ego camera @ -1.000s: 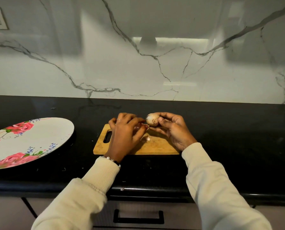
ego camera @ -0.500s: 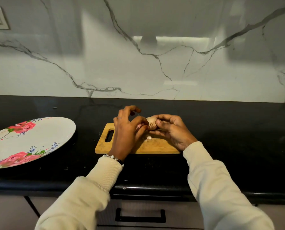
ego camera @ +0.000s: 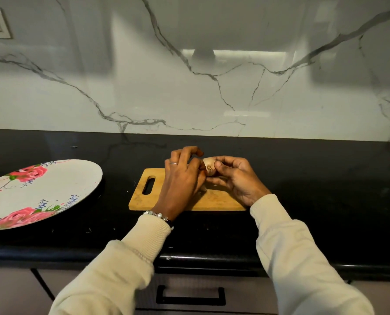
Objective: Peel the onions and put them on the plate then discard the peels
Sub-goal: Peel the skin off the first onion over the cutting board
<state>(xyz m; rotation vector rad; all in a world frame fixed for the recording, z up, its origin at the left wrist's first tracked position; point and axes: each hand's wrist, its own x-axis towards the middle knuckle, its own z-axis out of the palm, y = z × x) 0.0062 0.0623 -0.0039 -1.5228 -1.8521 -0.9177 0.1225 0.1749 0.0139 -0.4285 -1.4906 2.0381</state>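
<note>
A small pale onion (ego camera: 209, 167) is held just above the wooden cutting board (ego camera: 214, 200) in the middle of the counter. My right hand (ego camera: 236, 179) grips it from the right, thumb on its top. My left hand (ego camera: 182, 178) covers its left side, fingertips pinching at the skin; most of the onion is hidden between the hands. A small pale peel scrap (ego camera: 204, 189) lies on the board under the hands. The round white plate (ego camera: 60, 189) with pink roses sits at the left, with nothing on it.
The black countertop (ego camera: 325, 201) runs across the view, backed by a white marble wall (ego camera: 212, 87). Tiny peel bits dot the counter near the board. A drawer with a black handle (ego camera: 190, 295) is below the front edge.
My left hand came back against the onion and its fingers now curl over the left side. The onion has turned slightly in my right hand. The plate and board have not moved.
</note>
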